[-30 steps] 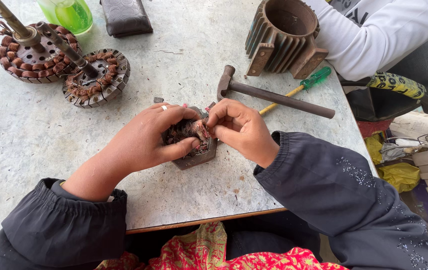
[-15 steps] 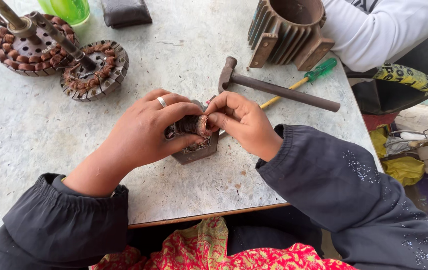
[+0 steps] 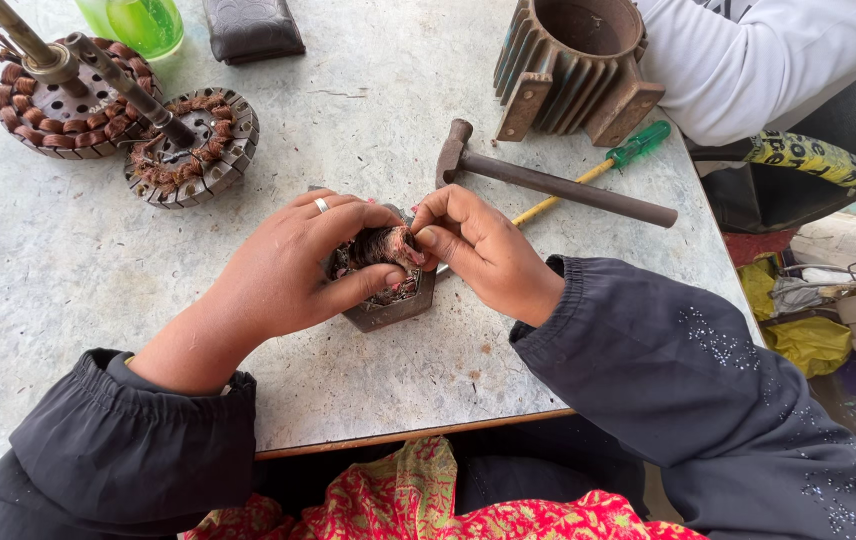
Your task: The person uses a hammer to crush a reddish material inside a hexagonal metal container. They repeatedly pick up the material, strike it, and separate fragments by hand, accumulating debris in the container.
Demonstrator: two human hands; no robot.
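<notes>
So the small motor stator (image 3: 388, 300) sits near the front edge of the grey stone surface (image 3: 368, 120), with its dark tangled winding (image 3: 380, 245) bunched on top. The left hand (image 3: 283, 275) curls around the stator, fingers closed on its side, thumb pressed against the front. The right hand (image 3: 483, 250) pinches the winding, fingers narrow and tight on it. Just behind lie a hammer (image 3: 548, 180) and a green-handled screwdriver (image 3: 598, 170). Further back: a ribbed motor housing (image 3: 573, 65) and two copper-wound stators (image 3: 193, 150) on the left.
</notes>
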